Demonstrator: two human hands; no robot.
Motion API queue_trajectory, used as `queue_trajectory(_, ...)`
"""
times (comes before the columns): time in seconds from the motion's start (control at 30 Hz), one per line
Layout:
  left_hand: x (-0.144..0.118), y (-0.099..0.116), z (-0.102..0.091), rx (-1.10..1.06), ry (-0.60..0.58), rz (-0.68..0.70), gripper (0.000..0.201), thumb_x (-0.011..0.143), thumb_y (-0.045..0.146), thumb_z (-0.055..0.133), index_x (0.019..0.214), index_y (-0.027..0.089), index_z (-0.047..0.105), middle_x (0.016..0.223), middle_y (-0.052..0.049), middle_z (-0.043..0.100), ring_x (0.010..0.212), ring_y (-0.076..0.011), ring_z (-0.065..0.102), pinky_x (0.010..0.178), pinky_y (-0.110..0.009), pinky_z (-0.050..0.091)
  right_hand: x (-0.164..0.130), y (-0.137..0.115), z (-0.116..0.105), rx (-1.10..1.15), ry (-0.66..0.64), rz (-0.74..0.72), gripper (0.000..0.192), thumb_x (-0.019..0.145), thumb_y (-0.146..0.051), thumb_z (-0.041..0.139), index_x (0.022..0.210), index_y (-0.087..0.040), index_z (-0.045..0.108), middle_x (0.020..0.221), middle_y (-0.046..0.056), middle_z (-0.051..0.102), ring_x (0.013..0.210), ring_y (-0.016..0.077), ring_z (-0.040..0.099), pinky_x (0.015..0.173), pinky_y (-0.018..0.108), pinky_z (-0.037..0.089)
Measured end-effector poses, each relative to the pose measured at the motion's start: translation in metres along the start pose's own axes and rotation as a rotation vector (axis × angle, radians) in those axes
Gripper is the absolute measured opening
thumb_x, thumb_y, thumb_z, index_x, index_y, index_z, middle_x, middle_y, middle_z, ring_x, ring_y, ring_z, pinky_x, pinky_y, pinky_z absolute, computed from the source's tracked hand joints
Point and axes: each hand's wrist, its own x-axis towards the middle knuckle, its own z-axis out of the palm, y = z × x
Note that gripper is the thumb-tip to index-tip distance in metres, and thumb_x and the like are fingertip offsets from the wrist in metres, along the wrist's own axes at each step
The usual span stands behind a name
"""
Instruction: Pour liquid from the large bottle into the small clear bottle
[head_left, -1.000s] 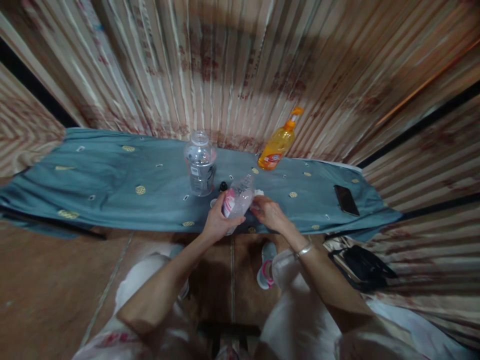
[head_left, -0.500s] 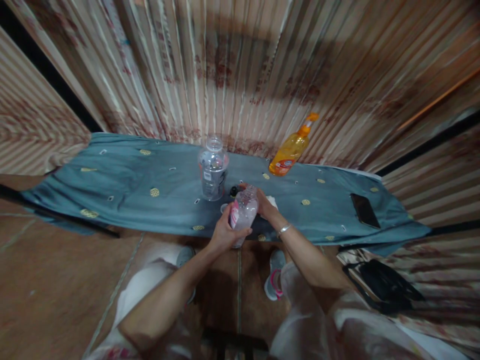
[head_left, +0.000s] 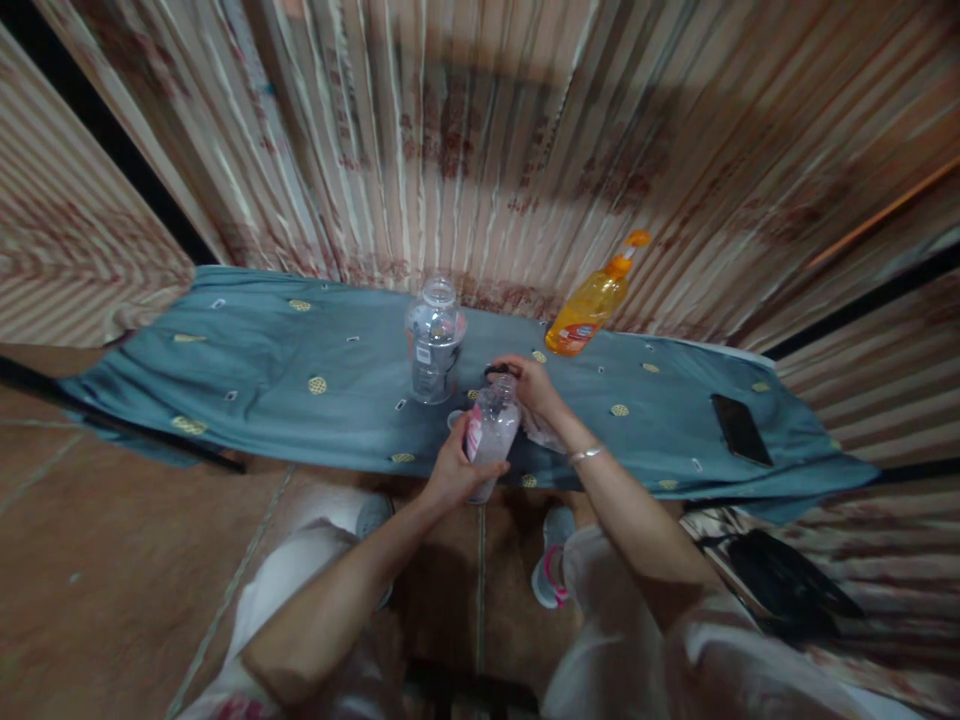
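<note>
Nearest the body, left hand [head_left: 456, 470] wraps a small clear bottle [head_left: 491, 434] with pink label, tilted over the tabletop [head_left: 247, 380] edge. Right hand [head_left: 529, 383] pinches a dark cap [head_left: 501, 371] at its mouth. Capping step; threads need aligning. Beyond: clear jar [head_left: 434, 340], orange dispenser bottle [head_left: 594, 300], phone [head_left: 740, 428].

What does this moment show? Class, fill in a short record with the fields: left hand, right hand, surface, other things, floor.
left hand: left hand grips a small clear bottle with a pink label, held tilted
right hand: right hand at the mouth of the small clear bottle, touching a dark cap; bracelet on the wrist
surface: table under a blue-grey cloth with yellow dots
other things: large clear jar upright; orange bottle by the curtain; black phone lying flat
floor: black bag at the right
</note>
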Motion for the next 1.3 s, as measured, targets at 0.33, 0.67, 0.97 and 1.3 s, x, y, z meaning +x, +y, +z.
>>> queue_trajectory(0.33,0.002,0.003,0.015,-0.067,-0.070,0.033,0.103,0.048,0.025,0.093,0.141,0.017,0.051,0.139,-0.014,0.063,0.131,-0.0341,0.057,0.116,-0.048,0.039,-0.052,-0.067,-0.081,0.358,-0.131,0.076,0.044,0.066,-0.043,0.086,0.104,-0.023,0.076,0.088,-0.001,0.073,0.075,0.0129,0.063,0.071,0.026,0.052)
queue_trajectory(0.67,0.004,0.012,0.022,-0.009,-0.137,0.105,0.100,0.048,0.017,0.091,0.141,0.021,0.053,0.137,-0.011,0.065,0.128,-0.0332,0.060,0.117,-0.052,0.040,-0.060,-0.114,-0.114,-0.375,-0.361,-0.047,0.031,0.082,-0.025,0.071,0.113,-0.022,0.073,0.102,0.001,0.076,0.083,0.0169,0.066,0.079,0.029,0.050)
queue_trajectory(0.97,0.005,0.017,0.025,0.018,-0.133,0.158,0.097,0.048,0.012,0.089,0.139,0.021,0.056,0.137,-0.011,0.064,0.129,-0.0352,0.059,0.118,-0.053,0.041,-0.061,-0.141,-0.108,-0.883,-0.420,-0.051,0.033,0.097,-0.042,0.061,0.110,-0.014,0.073,0.083,0.009,0.075,0.076,0.0209,0.068,0.063,0.028,0.038)
queue_trajectory(1.3,0.006,0.019,0.025,0.018,-0.120,0.142,0.101,0.046,0.012,0.091,0.140,0.019,0.055,0.140,-0.014,0.062,0.131,-0.0374,0.058,0.119,-0.054,0.040,-0.055,-0.138,-0.112,-0.765,-0.474,-0.093,0.043,0.086,-0.024,0.073,0.128,-0.022,0.067,0.119,0.005,0.076,0.102,0.0217,0.072,0.083,0.026,0.048)
